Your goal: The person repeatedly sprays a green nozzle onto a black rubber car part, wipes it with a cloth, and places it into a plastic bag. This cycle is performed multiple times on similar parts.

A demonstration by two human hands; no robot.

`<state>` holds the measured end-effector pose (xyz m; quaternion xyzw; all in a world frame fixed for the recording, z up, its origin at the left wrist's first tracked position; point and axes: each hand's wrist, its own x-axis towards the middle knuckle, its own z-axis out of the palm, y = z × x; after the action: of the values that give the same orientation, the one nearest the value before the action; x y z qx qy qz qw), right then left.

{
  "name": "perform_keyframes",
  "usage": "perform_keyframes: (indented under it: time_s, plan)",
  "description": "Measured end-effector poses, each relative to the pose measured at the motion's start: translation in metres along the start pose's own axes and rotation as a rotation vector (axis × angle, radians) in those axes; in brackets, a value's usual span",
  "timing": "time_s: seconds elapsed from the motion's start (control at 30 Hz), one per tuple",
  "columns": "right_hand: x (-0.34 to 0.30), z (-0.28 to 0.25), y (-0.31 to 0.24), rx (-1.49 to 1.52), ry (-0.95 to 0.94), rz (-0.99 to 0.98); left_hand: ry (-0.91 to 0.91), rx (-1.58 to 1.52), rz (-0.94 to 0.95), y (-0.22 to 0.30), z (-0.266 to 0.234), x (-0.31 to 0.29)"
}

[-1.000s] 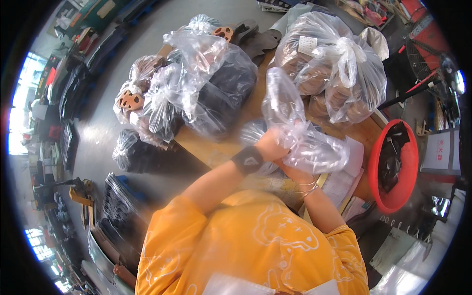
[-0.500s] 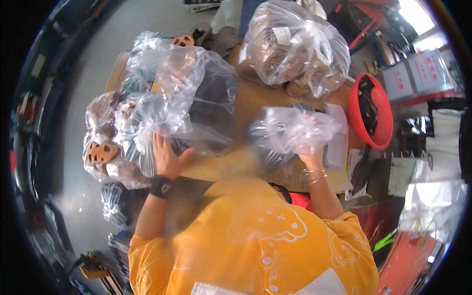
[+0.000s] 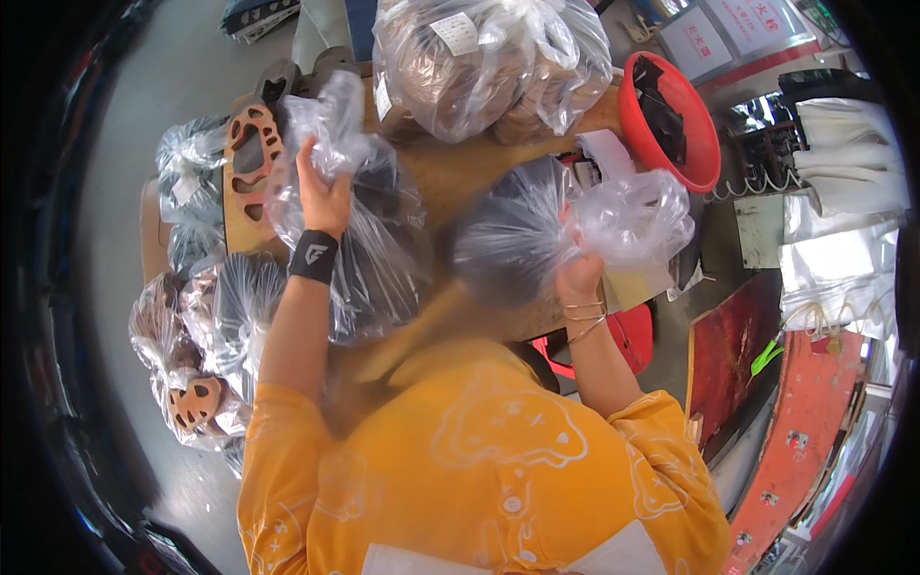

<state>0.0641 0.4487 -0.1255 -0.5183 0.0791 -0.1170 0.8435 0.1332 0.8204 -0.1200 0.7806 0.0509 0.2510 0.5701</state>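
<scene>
My left hand, with a black band on the wrist, is closed round the bunched neck of a clear plastic bag. Dark contents show through the film, but their kind is unclear. My right hand, two thin bangles on its wrist, grips the gathered neck of a second clear plastic bag. This bag's dark, rounded load hangs to the left of the hand, and its loose, crumpled mouth spreads to the right. Film hides part of the right fingers. Both bags are over the wooden table.
A large clear sack of brown pieces stands at the table's far side. Beyond my right hand is a red basin with dark scraps. Tied bags crowd the left side, near orange cut-out pieces. A red stool shows below the table edge.
My left hand, lying open against the bags before, has risen and closed on a bag's neck. My right hand has shifted slightly left with its bag, whose dark load now shows clearly. The view has turned.
</scene>
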Motion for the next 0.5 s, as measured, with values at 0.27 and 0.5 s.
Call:
perform_keyframes:
  time_s: [0.27, 0.5]
  plan:
    - [0.007, 0.081, -0.027, 0.298, 0.051, 0.242, 0.157, -0.809, -0.518, 0.033, 0.001, -0.016]
    - [0.010, 0.109, -0.009, 0.653, -0.137, 0.558, -0.001, -0.561, -0.427, 0.079, -0.002, -0.040]
